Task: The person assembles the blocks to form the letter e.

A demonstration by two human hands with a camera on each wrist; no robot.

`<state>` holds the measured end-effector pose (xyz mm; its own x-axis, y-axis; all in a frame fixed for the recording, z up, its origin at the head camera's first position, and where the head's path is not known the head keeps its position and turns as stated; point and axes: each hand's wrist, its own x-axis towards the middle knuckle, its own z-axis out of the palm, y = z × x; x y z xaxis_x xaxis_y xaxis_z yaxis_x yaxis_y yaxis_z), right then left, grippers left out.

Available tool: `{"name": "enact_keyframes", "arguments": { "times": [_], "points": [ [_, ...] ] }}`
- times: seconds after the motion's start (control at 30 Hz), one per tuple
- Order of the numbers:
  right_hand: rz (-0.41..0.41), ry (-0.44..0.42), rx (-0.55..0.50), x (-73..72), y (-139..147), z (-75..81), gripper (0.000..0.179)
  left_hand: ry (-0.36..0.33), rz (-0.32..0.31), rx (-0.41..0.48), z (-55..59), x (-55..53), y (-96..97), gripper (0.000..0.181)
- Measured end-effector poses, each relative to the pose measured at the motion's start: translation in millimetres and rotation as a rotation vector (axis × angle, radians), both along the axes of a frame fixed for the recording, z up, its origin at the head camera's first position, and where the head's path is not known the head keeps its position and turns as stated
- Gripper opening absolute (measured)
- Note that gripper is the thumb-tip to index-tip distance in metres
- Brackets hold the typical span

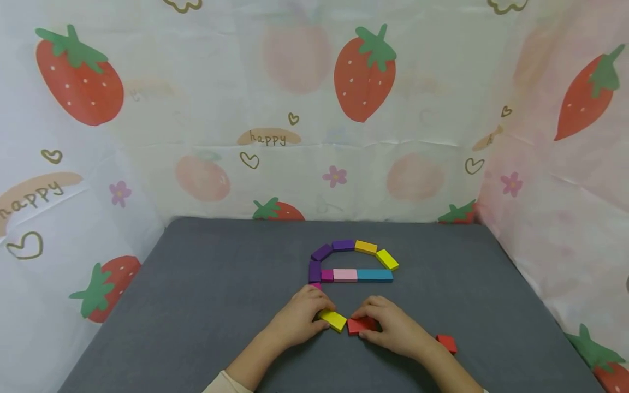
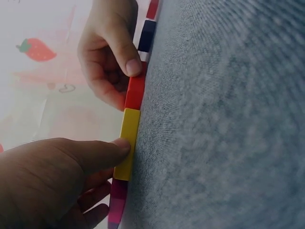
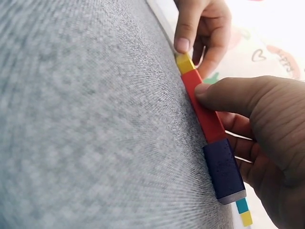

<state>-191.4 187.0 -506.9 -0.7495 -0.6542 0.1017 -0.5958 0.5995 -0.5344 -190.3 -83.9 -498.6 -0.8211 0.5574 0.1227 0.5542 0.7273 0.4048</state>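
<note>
Between the thumb and fingers of my left hand (image 1: 301,319) is a yellow block (image 1: 335,321), lying slanted on the grey surface. My right hand (image 1: 397,327) pinches a red block (image 1: 360,326), thumb on its near side. In both wrist views the red and yellow ends meet. A dark blue block (image 3: 224,171) continues from the red one's other end in the right wrist view; in the head view the right hand hides it. Beyond the left fingers, a magenta block (image 1: 316,285) shows partly, and it adjoins the yellow one in the left wrist view.
Purple blocks (image 1: 322,252) and yellow blocks (image 1: 387,260) form an arch farther back. Across its base runs a bar with a pink block (image 1: 345,275) and a blue block (image 1: 375,275). Another red block (image 1: 446,344) lies beside the right forearm. A strawberry-print cloth (image 1: 304,180) borders the table.
</note>
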Motion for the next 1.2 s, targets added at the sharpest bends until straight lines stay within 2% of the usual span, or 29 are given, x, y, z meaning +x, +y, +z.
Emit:
{"name": "enact_keyframes", "arguments": {
  "times": [0.23,0.47,0.8,1.2],
  "points": [
    [0.001,-0.016,0.008,-2.5,2.2,0.3,0.027,-0.003,0.007,-0.078,8.0,-0.8,6.9,0.027],
    [0.004,-0.007,-0.023,-4.9,7.6,8.4,0.029,0.033,-0.035,-0.087,11.5,-1.7,15.9,0.029],
    [-0.029,0.0,-0.008,-5.3,16.5,20.6,0.032,-0.035,-0.119,-0.06,15.2,-3.6,30.9,0.033],
    [-0.078,0.013,0.022,-2.0,42.4,27.1,0.034,-0.108,-0.113,-0.072,11.4,-5.3,45.0,0.034]
  ]
}}
